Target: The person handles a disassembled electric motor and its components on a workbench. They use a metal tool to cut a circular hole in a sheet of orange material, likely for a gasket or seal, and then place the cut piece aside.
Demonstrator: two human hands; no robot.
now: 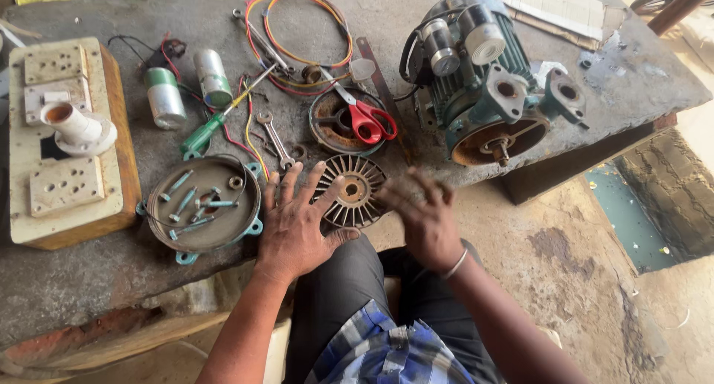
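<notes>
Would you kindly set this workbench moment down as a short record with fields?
Setting: stone bench, seen from above
Left hand: left hand open, fingers spread, beside the finned fan wheel
Right hand: right hand open, blurred, at the wheel's right edge
Left of hands: round end cover holding loose bolts
Behind wheel: red-handled scissors on a rusty round plate
Right: green motor, shaft end bare
Far left: switchboard with lamp holder
Also: green screwdriver, spanner, two capacitors, looped wires

Grey stone slab (387, 20) under motor (483, 79), fan wheel (351, 192), scissors (364, 116), switchboard (63, 139).
</notes>
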